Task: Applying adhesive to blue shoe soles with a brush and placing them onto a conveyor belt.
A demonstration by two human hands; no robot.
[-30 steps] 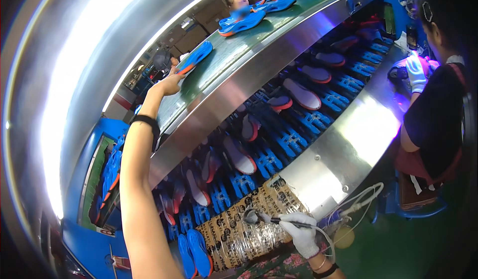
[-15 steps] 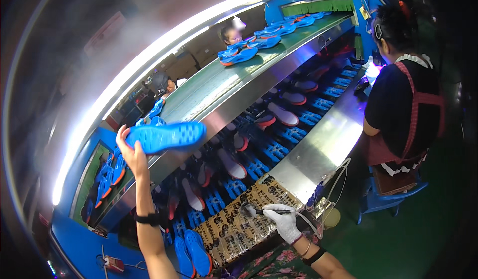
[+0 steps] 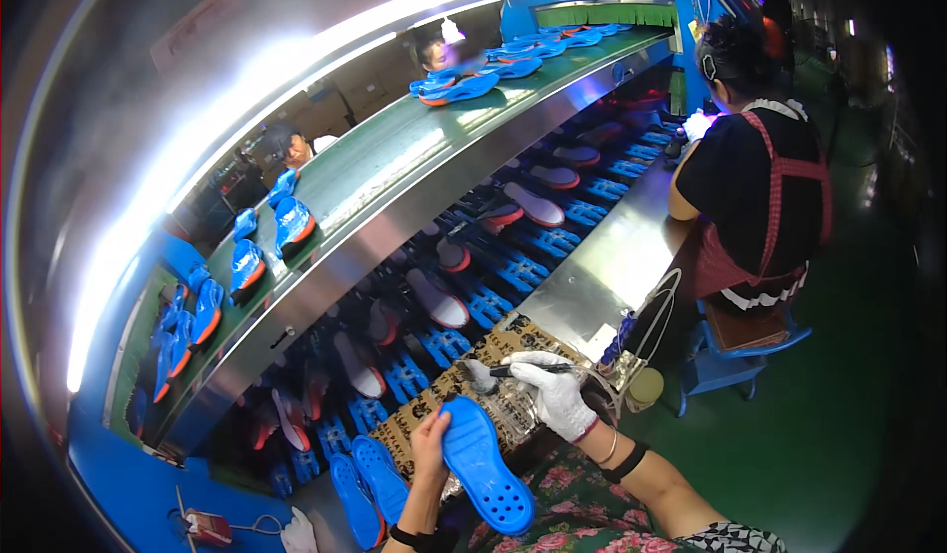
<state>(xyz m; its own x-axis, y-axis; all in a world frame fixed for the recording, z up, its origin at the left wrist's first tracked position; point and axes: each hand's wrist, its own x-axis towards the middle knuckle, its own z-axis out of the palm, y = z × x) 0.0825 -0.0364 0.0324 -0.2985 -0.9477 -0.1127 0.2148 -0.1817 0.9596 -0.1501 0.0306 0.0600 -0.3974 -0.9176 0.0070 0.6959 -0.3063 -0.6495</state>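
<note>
My bare left hand (image 3: 428, 446) grips a blue shoe sole (image 3: 485, 462) by its edge, low in front of me. The sole is tilted, its face with round holes toward me. My right hand (image 3: 556, 397), in a white glove, is closed round the black handle of a brush (image 3: 478, 376). Grey bristles hang over a cardboard-covered board (image 3: 434, 433), just beyond the sole and apart from it. A pale tube runs near the brush handle. Two more blue soles (image 3: 379, 474) lean side by side left of my left hand.
Blue soles with orange edges ride a green conveyor belt (image 3: 365, 183). Below it, a lower level (image 3: 434, 346) carries rows of shoe parts and blue pieces. A co-worker (image 3: 755, 178) sits at right on a blue stool (image 3: 720, 361). A round yellowish container (image 3: 645, 386) stands right of my glove.
My left hand has brought the sole down from beside the belt to near the brush, and the sole has turned over. My right hand still holds the brush. The view has shifted.
</note>
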